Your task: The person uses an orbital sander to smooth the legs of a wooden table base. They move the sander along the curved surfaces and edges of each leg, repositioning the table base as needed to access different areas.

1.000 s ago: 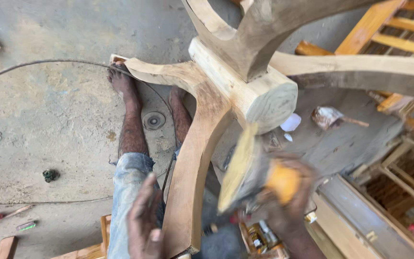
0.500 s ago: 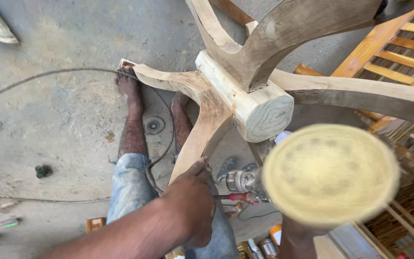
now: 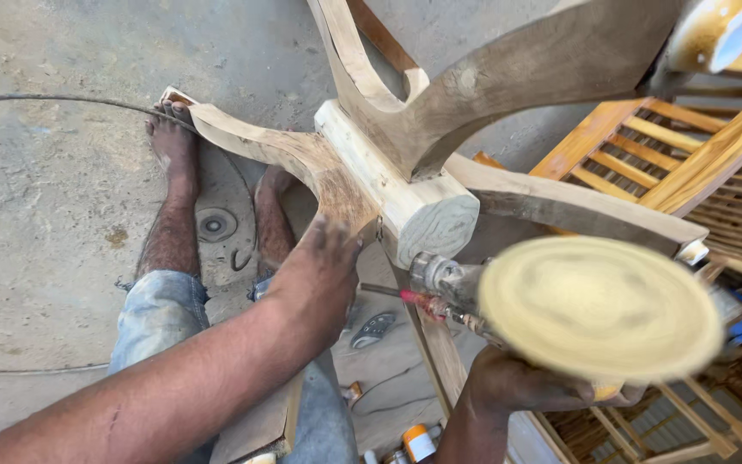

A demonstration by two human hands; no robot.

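A pale wooden pedestal base with a round centre post and several curved legs lies tipped over my lap. My left hand rests on the near curved leg, fingers pressed against its underside close to the post. My right hand grips a disc sander; its round yellowish pad is blurred and faces me, just right of the post's end. The sander's metal head sits beside the post. My bare feet stretch out on the floor under the far leg.
An orange slatted wooden frame stands at the right. A black cable curves over the concrete floor. A round disc lies between my legs; small bottles and bits sit near the bottom edge.
My left hand has slid up the curved leg toward the post. The sander's disc has turned flat toward me and now sits lower and closer to the post.
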